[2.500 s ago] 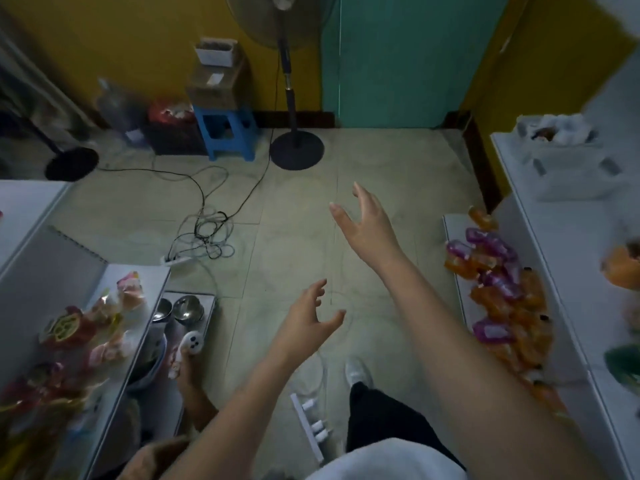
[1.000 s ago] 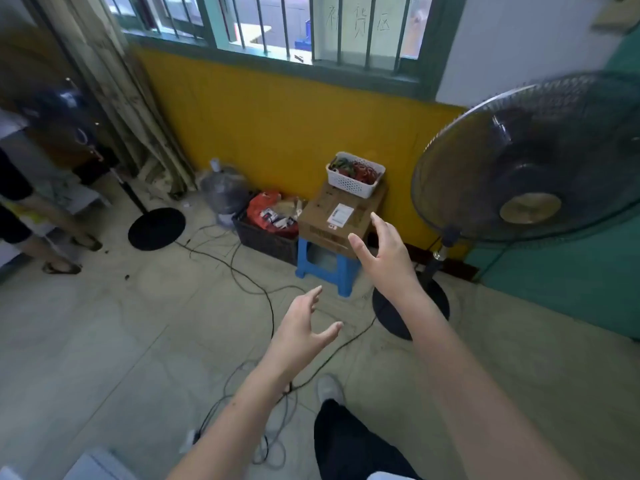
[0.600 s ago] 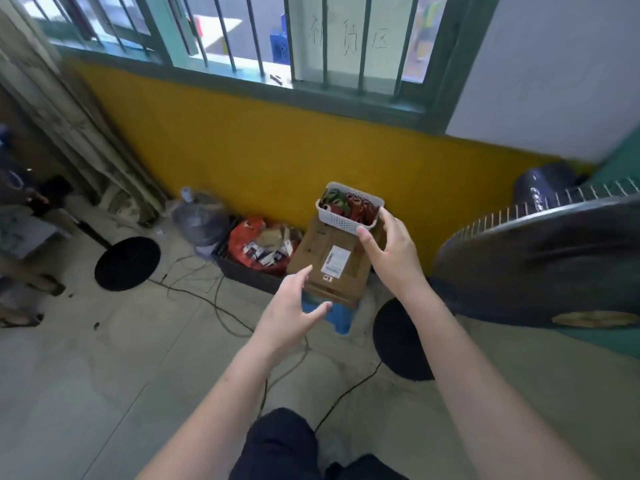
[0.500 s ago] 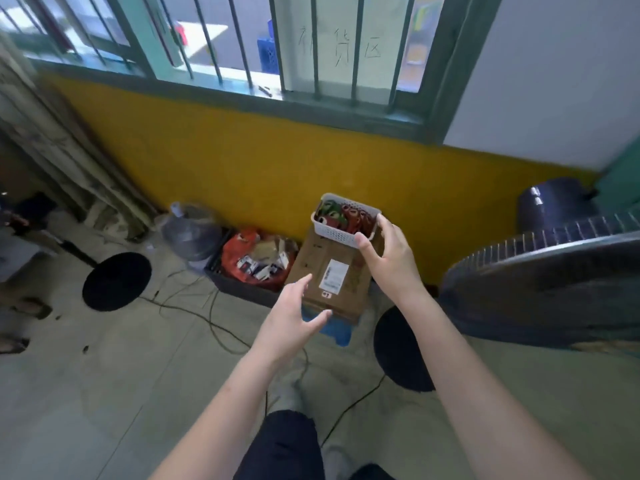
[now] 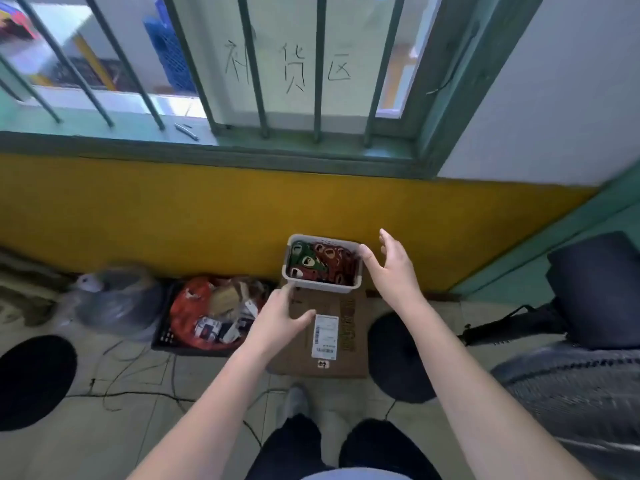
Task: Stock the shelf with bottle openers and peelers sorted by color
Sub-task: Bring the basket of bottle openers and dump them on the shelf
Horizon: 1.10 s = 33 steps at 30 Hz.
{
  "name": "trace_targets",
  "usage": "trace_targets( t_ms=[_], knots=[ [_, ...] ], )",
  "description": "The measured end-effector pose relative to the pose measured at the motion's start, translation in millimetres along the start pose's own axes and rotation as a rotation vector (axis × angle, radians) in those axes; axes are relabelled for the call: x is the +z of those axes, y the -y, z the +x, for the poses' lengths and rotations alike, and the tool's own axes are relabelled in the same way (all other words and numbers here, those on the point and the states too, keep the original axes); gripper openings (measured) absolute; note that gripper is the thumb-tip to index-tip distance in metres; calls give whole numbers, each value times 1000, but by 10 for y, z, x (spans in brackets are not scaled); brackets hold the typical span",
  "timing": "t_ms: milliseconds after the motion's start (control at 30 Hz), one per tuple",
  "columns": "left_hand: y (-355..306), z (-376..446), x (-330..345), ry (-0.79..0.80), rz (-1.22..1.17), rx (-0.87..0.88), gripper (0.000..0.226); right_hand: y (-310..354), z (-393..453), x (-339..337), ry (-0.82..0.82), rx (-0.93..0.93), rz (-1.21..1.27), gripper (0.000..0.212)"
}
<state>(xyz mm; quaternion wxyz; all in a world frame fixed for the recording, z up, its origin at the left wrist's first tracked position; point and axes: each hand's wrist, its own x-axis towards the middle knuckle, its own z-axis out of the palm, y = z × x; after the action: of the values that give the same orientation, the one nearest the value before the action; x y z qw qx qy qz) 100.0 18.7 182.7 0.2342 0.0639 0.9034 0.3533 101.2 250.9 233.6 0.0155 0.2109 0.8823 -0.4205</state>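
Both hands reach toward the white basket [image 5: 322, 285], and neither has it yet. From the head view, the left hand [image 5: 278, 318] comes in at about seven o'clock of the basket, fingers loosely spread, its forefinger touching or just short of the near left corner; I cannot tell which. The right hand [image 5: 393, 268] stands at three o'clock, palm turned inward, fingers straight and apart, just beside the right wall. Nothing is held in either.

Inside the basket lie the green openers [image 5: 303, 259] toward nine o'clock and the red openers [image 5: 334, 259] toward the middle and right, heaped loosely; which are peelers I cannot make out.

The basket sits at the far end of a cardboard box [image 5: 323, 336], close to the yellow wall [image 5: 173, 209]. My worry is an uneven lift: the left hand is low at a corner and the right high on the side, so the basket may tip and spill the two colors together. A shove could also slide it along the box lid. Cables [image 5: 138, 382] trail on the floor at seven o'clock, a trip risk when turning away.
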Motion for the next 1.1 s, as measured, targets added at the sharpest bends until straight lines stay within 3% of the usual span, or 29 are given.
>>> trace_targets(
  t_ms=[400,600,733,1100],
  knots=[
    [667,1513,380,97,12,-141,69,-985,1139,917,87,204,33,67],
    [1186,2203,958,-143,-59,-177,91,-1842,1736,1608,115,194,28,76],
    [1459,2497,1197,-145,-165,-136,101,-2259,1997,1937,131,202,65,95],
    [1402,2742,1097,-97,-493,-202,93,-2272,1976,2145,67,285,410,116]
  ],
)
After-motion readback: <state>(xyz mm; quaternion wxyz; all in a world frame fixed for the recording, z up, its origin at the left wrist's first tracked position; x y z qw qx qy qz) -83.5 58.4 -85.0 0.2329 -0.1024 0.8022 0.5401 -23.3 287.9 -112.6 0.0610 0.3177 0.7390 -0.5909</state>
